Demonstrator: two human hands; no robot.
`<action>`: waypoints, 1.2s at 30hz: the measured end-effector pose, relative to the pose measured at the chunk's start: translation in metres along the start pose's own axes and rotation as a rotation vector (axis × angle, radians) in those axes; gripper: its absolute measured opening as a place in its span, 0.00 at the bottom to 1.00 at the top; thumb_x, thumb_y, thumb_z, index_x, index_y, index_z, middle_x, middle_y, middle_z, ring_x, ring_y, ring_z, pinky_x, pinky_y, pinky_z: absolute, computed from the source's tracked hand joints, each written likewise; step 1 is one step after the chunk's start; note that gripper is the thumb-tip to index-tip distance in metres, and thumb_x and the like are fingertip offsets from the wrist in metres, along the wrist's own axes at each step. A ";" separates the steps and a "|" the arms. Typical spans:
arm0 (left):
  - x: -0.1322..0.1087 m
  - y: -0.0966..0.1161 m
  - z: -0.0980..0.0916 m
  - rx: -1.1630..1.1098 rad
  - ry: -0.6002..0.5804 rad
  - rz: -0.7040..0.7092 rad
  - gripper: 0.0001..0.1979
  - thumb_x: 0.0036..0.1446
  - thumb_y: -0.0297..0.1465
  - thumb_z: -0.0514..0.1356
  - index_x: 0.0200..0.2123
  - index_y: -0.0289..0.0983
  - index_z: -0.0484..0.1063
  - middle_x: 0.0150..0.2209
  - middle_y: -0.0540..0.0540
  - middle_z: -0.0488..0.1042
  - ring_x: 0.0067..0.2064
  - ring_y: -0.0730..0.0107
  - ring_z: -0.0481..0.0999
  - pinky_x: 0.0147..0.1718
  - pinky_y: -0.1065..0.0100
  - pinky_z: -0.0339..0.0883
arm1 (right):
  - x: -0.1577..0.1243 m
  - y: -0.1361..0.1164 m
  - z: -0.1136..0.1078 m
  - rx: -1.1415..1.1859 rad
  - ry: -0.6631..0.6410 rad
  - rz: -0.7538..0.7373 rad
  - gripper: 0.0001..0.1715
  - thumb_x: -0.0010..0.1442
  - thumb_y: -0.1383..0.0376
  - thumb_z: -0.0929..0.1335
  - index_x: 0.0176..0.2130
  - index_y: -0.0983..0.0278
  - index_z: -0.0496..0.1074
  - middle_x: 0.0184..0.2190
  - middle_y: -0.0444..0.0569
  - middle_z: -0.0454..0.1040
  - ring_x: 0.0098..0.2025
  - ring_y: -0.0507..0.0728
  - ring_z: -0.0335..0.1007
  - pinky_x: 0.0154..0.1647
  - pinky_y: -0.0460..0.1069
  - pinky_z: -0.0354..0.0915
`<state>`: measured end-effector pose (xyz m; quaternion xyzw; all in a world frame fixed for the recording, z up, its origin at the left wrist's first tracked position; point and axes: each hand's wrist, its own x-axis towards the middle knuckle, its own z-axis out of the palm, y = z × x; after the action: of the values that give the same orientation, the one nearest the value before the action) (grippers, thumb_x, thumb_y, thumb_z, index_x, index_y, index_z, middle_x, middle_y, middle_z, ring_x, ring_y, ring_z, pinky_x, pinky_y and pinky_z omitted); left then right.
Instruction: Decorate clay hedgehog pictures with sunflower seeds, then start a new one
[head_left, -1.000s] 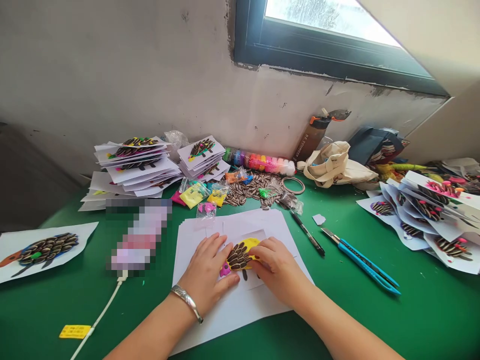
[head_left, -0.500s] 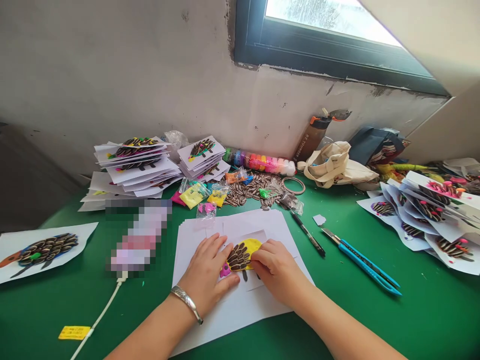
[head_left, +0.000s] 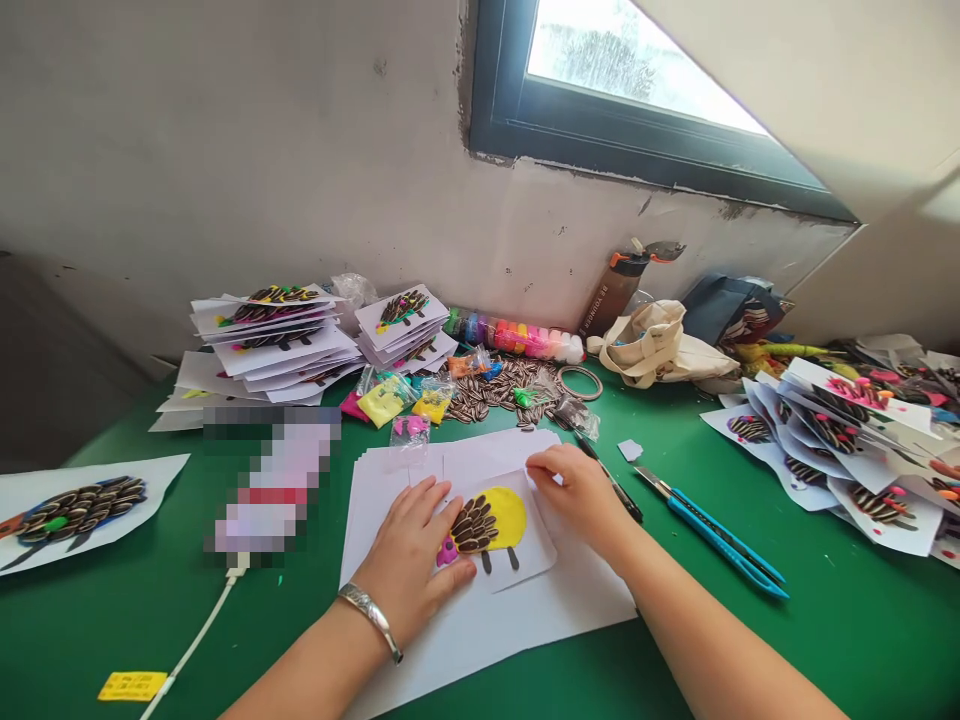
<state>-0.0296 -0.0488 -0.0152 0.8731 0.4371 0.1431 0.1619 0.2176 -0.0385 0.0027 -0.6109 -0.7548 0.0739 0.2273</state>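
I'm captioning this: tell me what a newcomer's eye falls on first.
The bright yellow shape, partly covered with striped seeds, stands out between left hand and right hand. Farther back, loose seeds lie near the wall. To the right, a blue cutter lies on the green table.

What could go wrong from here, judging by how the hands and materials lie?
The left hand rests close against the pink clay on the card, so it might smudge it. The card lies on stacked loose sheets, which could slide if pushed. The blue knife, its blade apparently out, might nick the right hand.
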 end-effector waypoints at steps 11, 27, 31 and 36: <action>-0.003 -0.002 0.001 0.001 -0.012 -0.017 0.27 0.51 0.39 0.60 0.54 0.38 0.66 0.59 0.40 0.61 0.61 0.48 0.55 0.57 0.46 0.53 | 0.070 0.030 0.021 -0.312 -0.051 0.024 0.12 0.57 0.70 0.62 0.30 0.63 0.74 0.30 0.51 0.72 0.35 0.57 0.64 0.33 0.48 0.53; -0.001 -0.001 0.001 -0.001 -0.002 -0.007 0.27 0.50 0.38 0.61 0.54 0.37 0.66 0.58 0.39 0.62 0.61 0.47 0.56 0.57 0.45 0.53 | -0.030 -0.010 -0.010 0.510 0.052 0.245 0.11 0.60 0.64 0.62 0.41 0.61 0.70 0.33 0.47 0.74 0.34 0.54 0.69 0.36 0.47 0.64; -0.001 -0.002 0.002 0.010 0.009 0.009 0.28 0.50 0.39 0.61 0.54 0.37 0.66 0.58 0.39 0.62 0.60 0.47 0.56 0.57 0.45 0.53 | -0.040 -0.035 -0.005 0.645 -0.090 0.286 0.06 0.57 0.64 0.64 0.35 0.62 0.70 0.28 0.44 0.72 0.30 0.52 0.66 0.31 0.45 0.62; -0.003 -0.004 0.005 0.003 0.038 0.031 0.28 0.50 0.39 0.61 0.55 0.38 0.65 0.58 0.40 0.62 0.60 0.48 0.56 0.57 0.46 0.54 | -0.040 -0.043 0.008 0.628 -0.182 0.150 0.05 0.56 0.69 0.63 0.32 0.63 0.69 0.24 0.41 0.68 0.25 0.49 0.62 0.27 0.43 0.58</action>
<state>-0.0324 -0.0492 -0.0215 0.8771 0.4269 0.1614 0.1500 0.1824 -0.0858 0.0025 -0.5558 -0.6652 0.3738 0.3301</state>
